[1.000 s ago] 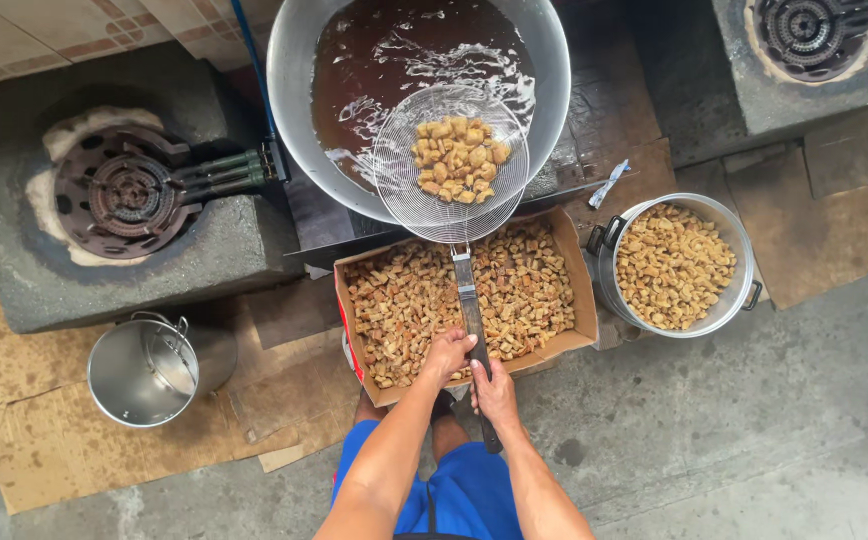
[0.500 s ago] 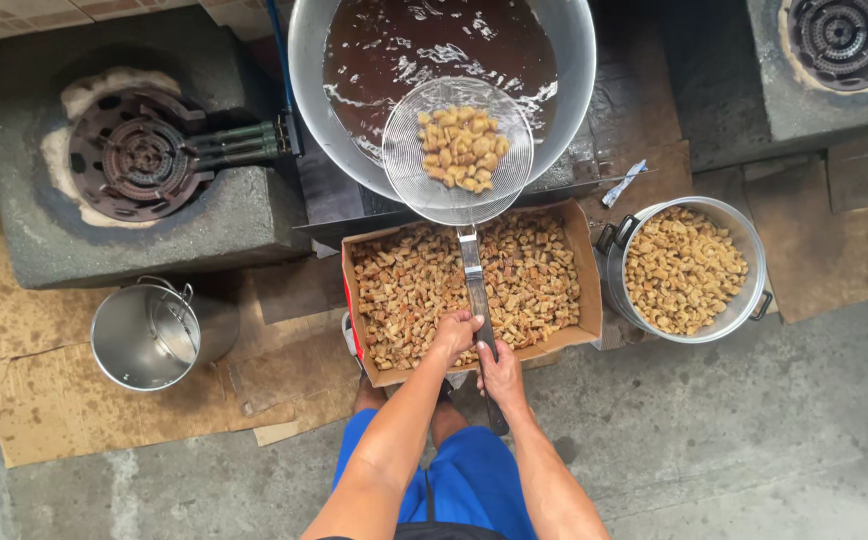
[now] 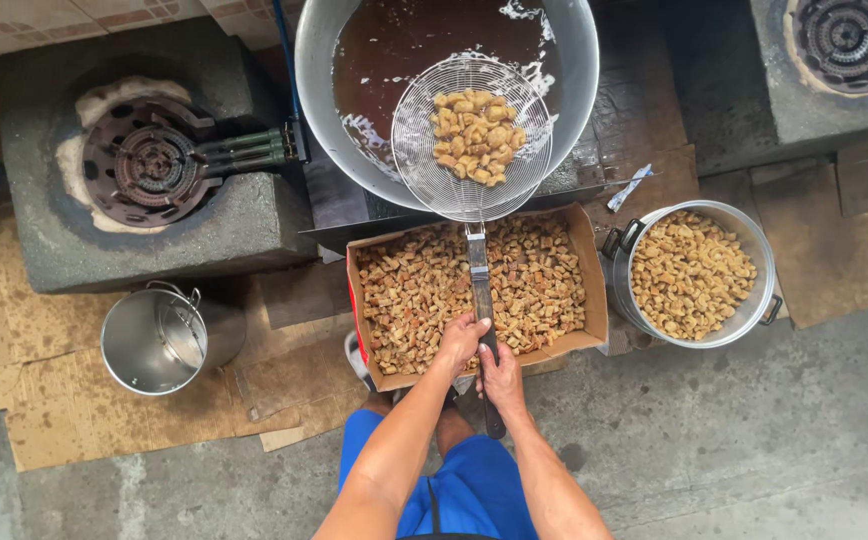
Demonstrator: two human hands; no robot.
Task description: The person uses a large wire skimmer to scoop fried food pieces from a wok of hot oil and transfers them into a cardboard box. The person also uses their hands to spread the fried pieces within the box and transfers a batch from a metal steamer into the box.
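Note:
Both hands grip the long dark handle of a round wire skimmer (image 3: 473,140). My left hand (image 3: 459,341) holds it higher up, my right hand (image 3: 500,379) lower down. The skimmer's basket carries a heap of golden fried pieces (image 3: 474,136) and hangs over a big metal wok (image 3: 574,90) filled with dark oil (image 3: 404,40). Directly below the skimmer, in front of me, lies an open cardboard box (image 3: 589,290) full of the same fried pieces.
A metal pot (image 3: 754,270) of fried pieces stands right of the box. An empty steel bucket (image 3: 159,340) sits at the left on flattened cardboard (image 3: 44,400). Concrete stoves with gas burners (image 3: 149,165) flank the wok, another burner (image 3: 849,35) at top right.
The skimmer with its load has stayed above the wok while the view shifted slightly; both hands keep their grip on the handle.

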